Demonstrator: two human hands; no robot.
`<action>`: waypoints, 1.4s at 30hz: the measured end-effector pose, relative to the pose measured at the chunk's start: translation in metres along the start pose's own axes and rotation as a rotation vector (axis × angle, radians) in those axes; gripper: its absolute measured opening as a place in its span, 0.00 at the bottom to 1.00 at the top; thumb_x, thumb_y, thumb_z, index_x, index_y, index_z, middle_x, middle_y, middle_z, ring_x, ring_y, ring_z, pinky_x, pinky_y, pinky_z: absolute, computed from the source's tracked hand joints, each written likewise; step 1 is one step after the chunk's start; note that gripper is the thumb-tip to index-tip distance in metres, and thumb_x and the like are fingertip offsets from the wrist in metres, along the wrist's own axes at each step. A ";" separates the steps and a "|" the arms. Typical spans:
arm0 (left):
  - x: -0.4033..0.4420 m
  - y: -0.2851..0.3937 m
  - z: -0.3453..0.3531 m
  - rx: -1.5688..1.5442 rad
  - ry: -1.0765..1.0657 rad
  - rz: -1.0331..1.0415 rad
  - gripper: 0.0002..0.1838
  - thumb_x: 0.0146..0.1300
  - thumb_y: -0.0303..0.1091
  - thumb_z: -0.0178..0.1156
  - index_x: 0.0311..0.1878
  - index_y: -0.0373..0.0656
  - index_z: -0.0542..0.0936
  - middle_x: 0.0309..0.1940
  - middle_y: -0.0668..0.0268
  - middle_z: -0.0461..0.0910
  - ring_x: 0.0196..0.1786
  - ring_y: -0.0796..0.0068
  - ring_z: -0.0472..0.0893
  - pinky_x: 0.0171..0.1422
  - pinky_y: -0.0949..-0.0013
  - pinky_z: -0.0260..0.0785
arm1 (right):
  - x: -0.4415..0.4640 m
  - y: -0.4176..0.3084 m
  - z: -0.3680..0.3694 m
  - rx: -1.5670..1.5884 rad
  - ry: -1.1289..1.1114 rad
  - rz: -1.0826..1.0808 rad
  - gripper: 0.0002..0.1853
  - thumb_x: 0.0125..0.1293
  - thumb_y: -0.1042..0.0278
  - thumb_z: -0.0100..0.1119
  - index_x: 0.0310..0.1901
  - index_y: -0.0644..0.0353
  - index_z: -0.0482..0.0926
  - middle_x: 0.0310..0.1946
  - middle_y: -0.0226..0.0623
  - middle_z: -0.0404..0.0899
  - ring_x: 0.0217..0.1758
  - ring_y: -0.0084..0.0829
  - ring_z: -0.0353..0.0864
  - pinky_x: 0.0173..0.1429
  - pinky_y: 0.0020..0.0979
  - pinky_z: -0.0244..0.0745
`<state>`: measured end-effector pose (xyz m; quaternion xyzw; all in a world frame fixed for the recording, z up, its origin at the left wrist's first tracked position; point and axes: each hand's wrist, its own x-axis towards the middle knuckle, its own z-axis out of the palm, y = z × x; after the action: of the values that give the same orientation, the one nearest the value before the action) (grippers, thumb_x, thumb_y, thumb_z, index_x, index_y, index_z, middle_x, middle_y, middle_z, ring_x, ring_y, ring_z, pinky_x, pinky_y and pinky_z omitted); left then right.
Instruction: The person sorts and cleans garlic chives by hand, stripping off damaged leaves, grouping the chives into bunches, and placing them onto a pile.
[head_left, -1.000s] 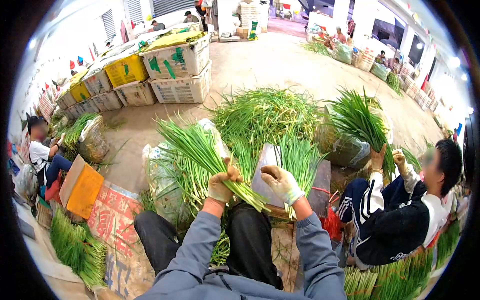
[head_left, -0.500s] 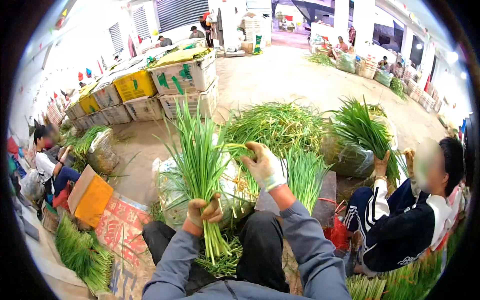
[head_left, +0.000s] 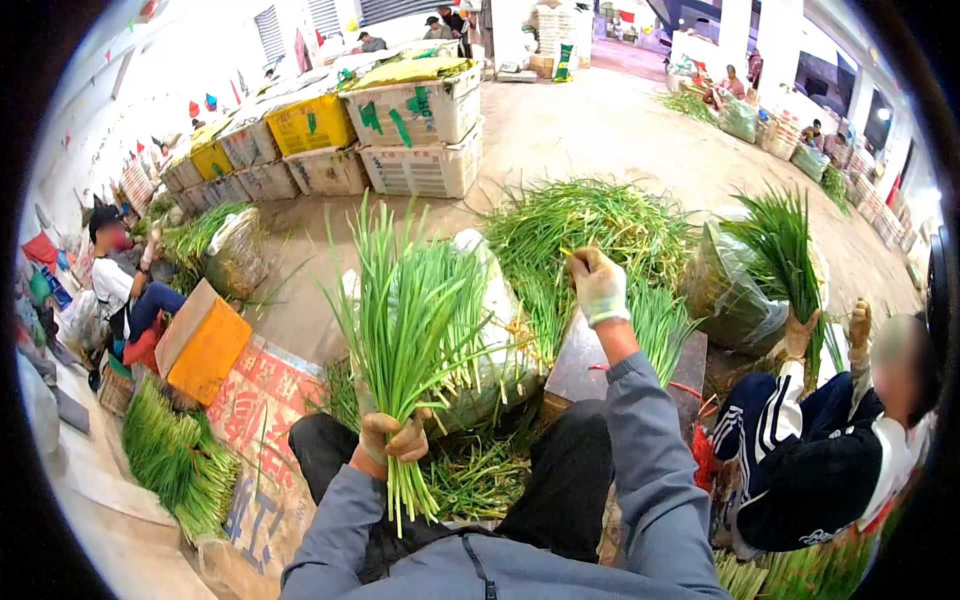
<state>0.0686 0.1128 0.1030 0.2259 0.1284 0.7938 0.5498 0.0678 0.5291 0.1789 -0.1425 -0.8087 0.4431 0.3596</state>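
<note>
My left hand [head_left: 393, 440] is wrapped round the lower stems of an upright bunch of garlic chives [head_left: 400, 340], its leaves fanning upward and the cut ends hanging below the fist. Raised to the right of the bunch and apart from it, my gloved right hand [head_left: 600, 285] has its fingers pinched together. A small yellowed leaf [head_left: 567, 252] pokes out at its fingertips. Behind that hand lies a large loose pile of chives [head_left: 600, 225]. Another bunch [head_left: 655, 325] rests on a dark board [head_left: 585, 370] beside my right forearm. Loose leaves [head_left: 480, 485] lie between my knees.
At the right a co-worker [head_left: 800, 450] sits close, holding a chive bunch [head_left: 780, 250]. Another person [head_left: 125, 275] sits at the left near an orange box [head_left: 205, 345]. Stacked crates [head_left: 415, 125] stand at the back left. Chive bundles [head_left: 180, 460] lie at the lower left.
My right hand has drawn away from the bunch, pulling the yellowed leaf up and to the right. The left hand still holds the bunch. The view has shifted left.
</note>
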 end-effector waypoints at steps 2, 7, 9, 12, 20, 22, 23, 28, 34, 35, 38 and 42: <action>-0.010 0.001 -0.007 -0.018 -0.005 0.064 0.30 0.63 0.36 0.53 0.67 0.28 0.69 0.12 0.73 0.68 0.13 0.84 0.65 0.24 0.73 0.64 | -0.034 0.008 0.010 -0.434 -0.357 -0.155 0.10 0.65 0.66 0.66 0.46 0.58 0.85 0.38 0.41 0.87 0.36 0.33 0.86 0.42 0.33 0.82; -0.011 0.007 -0.011 -0.064 -0.056 0.075 0.32 0.63 0.36 0.53 0.68 0.28 0.68 0.11 0.74 0.66 0.12 0.84 0.64 0.24 0.73 0.65 | -0.117 -0.032 0.037 -0.350 -0.698 -0.173 0.16 0.65 0.62 0.65 0.51 0.59 0.84 0.40 0.46 0.87 0.40 0.41 0.88 0.47 0.41 0.81; -0.012 0.004 -0.014 -0.058 -0.048 0.060 0.32 0.62 0.36 0.52 0.68 0.29 0.69 0.10 0.74 0.66 0.12 0.84 0.63 0.24 0.73 0.65 | -0.117 -0.049 0.052 -0.130 -0.595 -0.144 0.12 0.67 0.66 0.65 0.49 0.61 0.84 0.34 0.38 0.87 0.31 0.23 0.84 0.37 0.26 0.79; -0.007 0.003 -0.017 -0.039 -0.059 0.034 0.32 0.61 0.36 0.52 0.68 0.28 0.69 0.11 0.74 0.67 0.13 0.83 0.63 0.23 0.72 0.64 | -0.117 -0.069 0.075 0.195 -0.407 -0.090 0.09 0.69 0.71 0.64 0.48 0.61 0.84 0.32 0.30 0.85 0.29 0.16 0.79 0.35 0.22 0.76; -0.001 -0.003 -0.013 -0.079 -0.154 -0.051 0.33 0.63 0.36 0.55 0.69 0.28 0.67 0.14 0.68 0.70 0.14 0.78 0.65 0.25 0.69 0.61 | -0.106 -0.101 0.099 0.185 -0.444 -0.297 0.10 0.69 0.68 0.63 0.49 0.59 0.82 0.34 0.43 0.86 0.34 0.34 0.86 0.39 0.33 0.79; -0.003 -0.001 -0.016 -0.079 -0.124 -0.074 0.33 0.62 0.36 0.56 0.68 0.27 0.67 0.14 0.67 0.71 0.13 0.78 0.66 0.25 0.69 0.61 | -0.108 -0.096 0.102 0.121 -0.437 -0.392 0.10 0.69 0.68 0.62 0.50 0.60 0.82 0.33 0.41 0.85 0.32 0.31 0.85 0.39 0.32 0.79; -0.004 0.000 -0.018 -0.080 -0.125 -0.070 0.33 0.62 0.36 0.56 0.68 0.27 0.67 0.14 0.67 0.71 0.13 0.78 0.66 0.25 0.69 0.61 | -0.110 -0.093 0.100 0.091 -0.466 -0.278 0.11 0.69 0.67 0.62 0.49 0.61 0.82 0.33 0.42 0.85 0.33 0.32 0.85 0.40 0.33 0.79; -0.007 0.000 -0.021 -0.078 -0.101 -0.064 0.33 0.62 0.35 0.57 0.67 0.24 0.67 0.13 0.66 0.71 0.13 0.78 0.66 0.25 0.69 0.60 | -0.116 -0.091 0.105 0.089 -0.557 -0.031 0.15 0.69 0.61 0.61 0.50 0.62 0.83 0.33 0.39 0.86 0.32 0.29 0.85 0.37 0.30 0.78; -0.003 0.003 -0.010 -0.040 -0.078 -0.086 0.32 0.62 0.35 0.58 0.66 0.24 0.67 0.13 0.67 0.70 0.13 0.79 0.65 0.24 0.70 0.59 | -0.113 -0.105 0.103 0.268 -0.738 0.406 0.17 0.71 0.58 0.59 0.52 0.62 0.83 0.30 0.28 0.83 0.23 0.17 0.75 0.23 0.21 0.66; -0.003 0.002 -0.010 -0.043 -0.075 -0.084 0.32 0.62 0.35 0.58 0.66 0.24 0.67 0.13 0.67 0.70 0.13 0.79 0.65 0.24 0.70 0.59 | -0.113 -0.109 0.100 0.297 -0.792 0.526 0.16 0.70 0.59 0.60 0.52 0.61 0.83 0.28 0.28 0.81 0.21 0.16 0.72 0.22 0.21 0.64; -0.003 0.000 -0.009 -0.029 -0.031 -0.122 0.32 0.62 0.36 0.59 0.65 0.24 0.68 0.13 0.67 0.69 0.13 0.78 0.64 0.26 0.69 0.60 | -0.114 -0.103 0.103 0.476 -0.807 0.656 0.15 0.68 0.60 0.63 0.49 0.60 0.83 0.25 0.25 0.77 0.17 0.15 0.65 0.20 0.20 0.58; -0.006 -0.002 -0.002 0.011 0.181 -0.083 0.28 0.60 0.36 0.61 0.60 0.27 0.74 0.16 0.66 0.70 0.18 0.77 0.67 0.31 0.67 0.64 | -0.116 -0.099 0.098 0.464 -0.756 0.655 0.15 0.65 0.60 0.66 0.47 0.61 0.84 0.27 0.26 0.80 0.16 0.15 0.66 0.21 0.21 0.59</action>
<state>0.0717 0.1078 0.0991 0.1507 0.1912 0.7867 0.5673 0.0883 0.3485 0.1731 -0.1344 -0.6761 0.7187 -0.0906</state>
